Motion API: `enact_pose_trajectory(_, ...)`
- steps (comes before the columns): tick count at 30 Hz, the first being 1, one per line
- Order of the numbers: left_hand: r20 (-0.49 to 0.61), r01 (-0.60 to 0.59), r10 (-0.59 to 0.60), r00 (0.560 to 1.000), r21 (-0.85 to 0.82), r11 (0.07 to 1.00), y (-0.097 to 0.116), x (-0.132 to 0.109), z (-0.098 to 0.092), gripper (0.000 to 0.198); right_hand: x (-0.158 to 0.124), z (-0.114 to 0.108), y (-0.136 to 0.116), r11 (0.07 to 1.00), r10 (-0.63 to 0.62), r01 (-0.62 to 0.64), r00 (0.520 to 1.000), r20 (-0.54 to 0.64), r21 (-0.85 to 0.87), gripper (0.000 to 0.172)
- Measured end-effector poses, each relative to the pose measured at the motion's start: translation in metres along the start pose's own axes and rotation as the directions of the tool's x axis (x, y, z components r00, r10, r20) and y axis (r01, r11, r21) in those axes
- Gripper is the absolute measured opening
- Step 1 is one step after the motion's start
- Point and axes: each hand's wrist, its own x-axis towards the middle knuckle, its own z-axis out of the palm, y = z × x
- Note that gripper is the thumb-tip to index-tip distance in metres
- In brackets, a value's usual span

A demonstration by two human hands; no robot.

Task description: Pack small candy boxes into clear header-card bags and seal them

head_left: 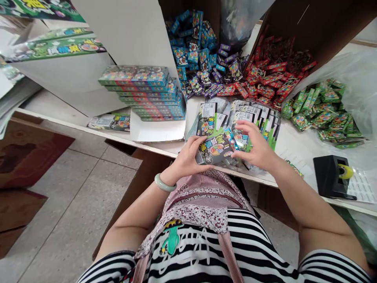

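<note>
Striped shirt (pixel 262 239) nearest. Left hand (pixel 187 158) pinches packet (pixel 216 149) near table (pixel 289 133) edge; right hand (pixel 259 147) spread beside it. Looser left pinch could let packet slip off.

L hand (pixel 188 158) pt. hidden by blk pkt (pixel 216 149), wht label (pixel 208 109) illegible, clear bag (pixel 238 19) cut off @ top

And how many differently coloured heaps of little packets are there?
4: the blue heap at the back, the purple heap just in front of it, the red heap right of those, and the green heap furthest right. Others may be hidden.
</note>
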Motion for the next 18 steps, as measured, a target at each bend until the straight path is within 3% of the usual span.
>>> enact_pose_trajectory(3, -0.082, 0.019, -0.016, 0.997, 0.032, 0.999, 0.007, -0.002, 0.011, 0.1, -0.01, 0.015, -0.003, 0.998, 0.058, -0.06, 0.994, -0.091, -0.012, 0.046)
enact_pose_trajectory(6, -0.136, 0.012, -0.013, 0.991, -0.008, 1.0, 0.016, -0.004, 0.022, 0.101, -0.017, 0.027, -0.011, 0.992, 0.11, -0.104, 0.99, -0.086, 0.076, 0.044)
enact_pose_trajectory(8, -0.132, 0.044, -0.056, 0.99, -0.098, 0.994, 0.022, -0.004, 0.029, 0.097, -0.019, 0.03, -0.015, 0.975, 0.166, -0.149, 0.982, -0.094, 0.166, 0.039)
enact_pose_trajectory(10, -0.078, 0.104, -0.128, 0.989, -0.265, 0.959, 0.026, -0.004, 0.035, 0.079, -0.019, 0.03, -0.016, 0.952, 0.225, -0.194, 0.968, -0.111, 0.237, 0.032)
enact_pose_trajectory(13, -0.033, 0.173, -0.224, 0.974, -0.528, 0.832, 0.03, -0.005, 0.046, 0.055, -0.02, 0.033, -0.014, 0.909, 0.323, -0.252, 0.93, -0.176, 0.333, 0.044)
enact_pose_trajectory(15, -0.05, 0.18, -0.262, 0.964, -0.605, 0.776, 0.03, -0.009, 0.052, 0.061, -0.024, 0.041, -0.012, 0.875, 0.384, -0.26, 0.887, -0.257, 0.409, 0.056)
enact_pose_trajectory(18, -0.029, 0.183, -0.26, 0.965, -0.632, 0.753, 0.027, -0.018, 0.055, 0.075, -0.034, 0.063, -0.01, 0.82, 0.456, -0.247, 0.827, -0.33, 0.516, 0.049)
